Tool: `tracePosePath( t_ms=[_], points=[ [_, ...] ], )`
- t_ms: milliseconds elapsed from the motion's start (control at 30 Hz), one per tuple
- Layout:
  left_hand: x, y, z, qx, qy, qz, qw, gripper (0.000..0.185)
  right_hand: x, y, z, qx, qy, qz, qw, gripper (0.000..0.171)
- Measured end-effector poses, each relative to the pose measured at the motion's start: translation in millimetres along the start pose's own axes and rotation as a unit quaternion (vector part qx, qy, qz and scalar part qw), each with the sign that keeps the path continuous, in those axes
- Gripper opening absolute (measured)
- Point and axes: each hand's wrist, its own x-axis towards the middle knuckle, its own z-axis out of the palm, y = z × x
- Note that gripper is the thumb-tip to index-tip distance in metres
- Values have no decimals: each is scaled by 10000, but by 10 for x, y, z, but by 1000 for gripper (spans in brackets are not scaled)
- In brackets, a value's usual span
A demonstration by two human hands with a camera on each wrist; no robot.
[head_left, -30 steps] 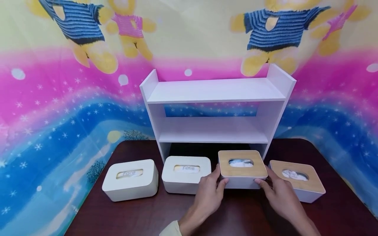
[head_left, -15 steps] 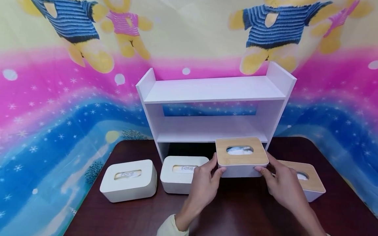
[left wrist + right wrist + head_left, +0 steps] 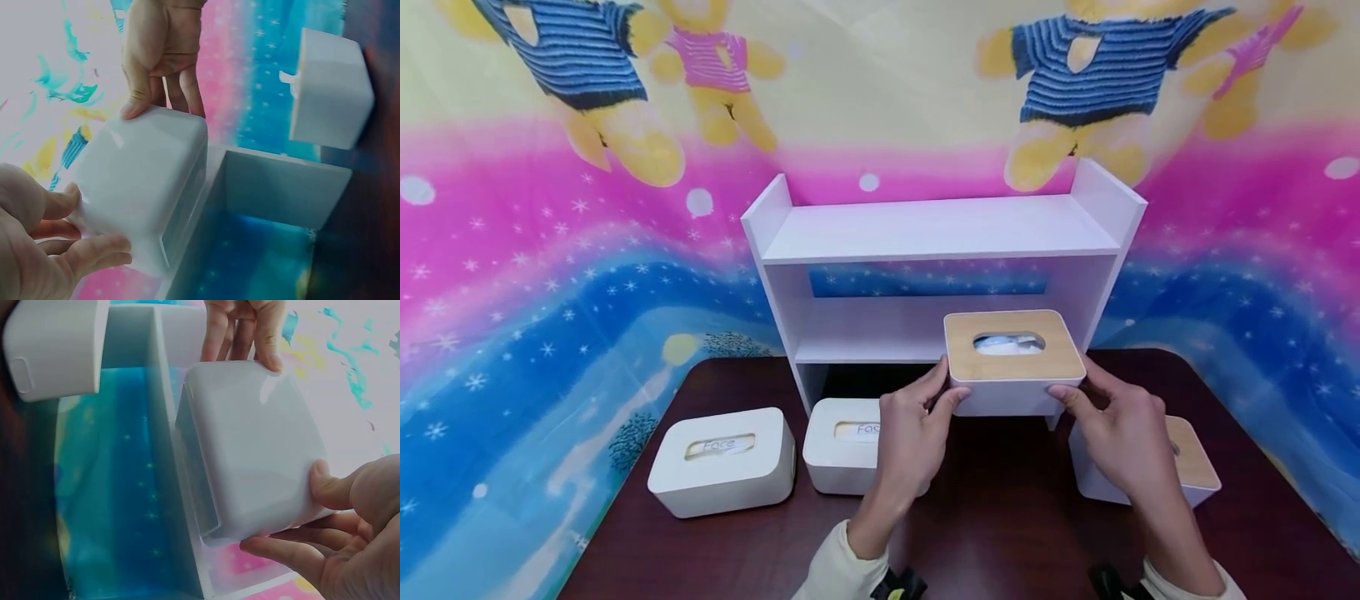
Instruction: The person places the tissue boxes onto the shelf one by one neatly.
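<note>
A white tissue box with a wooden lid (image 3: 1013, 358) hangs in the air in front of the white shelf's (image 3: 940, 233) lower level, toward its right side. My left hand (image 3: 946, 390) grips the box's left end and my right hand (image 3: 1077, 385) grips its right end, thumbs on the near wall. From below, the left wrist view shows the box's white underside (image 3: 147, 187) beside the shelf wall (image 3: 281, 194). In the right wrist view the same box (image 3: 250, 450) sits between my thumb and curled fingers (image 3: 281, 550).
Two white boxes marked "Face" (image 3: 722, 458) (image 3: 842, 442) stand on the dark table (image 3: 1000, 517) at the left. A second wooden-lidded box (image 3: 1191, 467) stands at the right, partly behind my right hand. A bright printed cloth hangs behind the shelf.
Both hands have lifted the wooden-lidded box off the table and carried it up and back toward the shelf's lower level. The other boxes have not moved.
</note>
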Motion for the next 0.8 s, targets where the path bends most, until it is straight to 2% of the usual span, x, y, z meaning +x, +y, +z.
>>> tracePosePath(
  t_ms=[233,333,500,667,800],
  points=[
    [163,17,30,-69,103,14,9999,53,119,45,11,122,2,164,9998,63],
    [261,-12,52,-5,120,48,9999,50,213,118,34,143,-3,-5,9999,61],
    [445,-37,108,163,235,-101,9995,47,401,212,52,179,8,-191,9997,58],
    [607,-56,188,221,238,-198,9993,46,547,265,79,357,79,-36,9993,54],
    [680,-88,245,394,310,-136,9986,45,610,289,137,484,277,100,9984,51]
  ],
)
